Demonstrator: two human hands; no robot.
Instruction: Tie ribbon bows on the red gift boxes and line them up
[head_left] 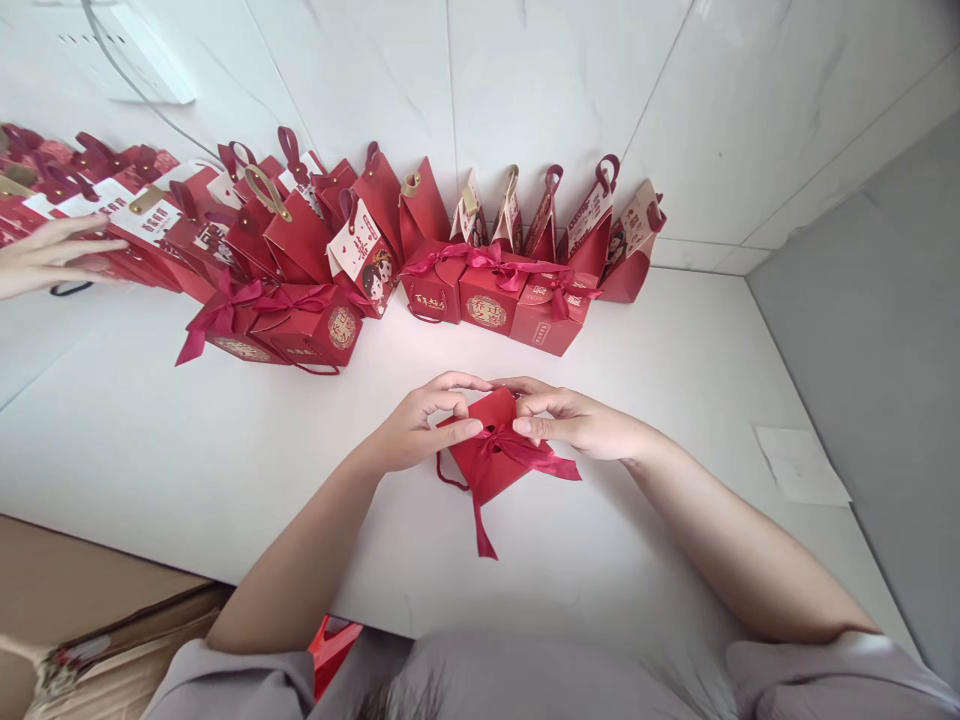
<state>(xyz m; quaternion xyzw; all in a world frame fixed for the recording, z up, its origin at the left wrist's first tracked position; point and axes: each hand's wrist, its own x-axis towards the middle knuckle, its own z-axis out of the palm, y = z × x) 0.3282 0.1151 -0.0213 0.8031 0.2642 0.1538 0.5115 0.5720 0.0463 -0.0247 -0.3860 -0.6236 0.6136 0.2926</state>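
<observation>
The left hand (439,425) and right hand (566,415) are curling, thumbs and fingers pinching the red box's (489,462) top; its ribbon (525,452) is trailing below.

Small red cardboard box (487,478) tied with a crimson satin ribbon (555,464), on the white table (277,440).
It sits turned cornerwise, small dark gaps by the knot, ribbon tails splayed, dark-red cord handle (450,484) looping out at left.
</observation>
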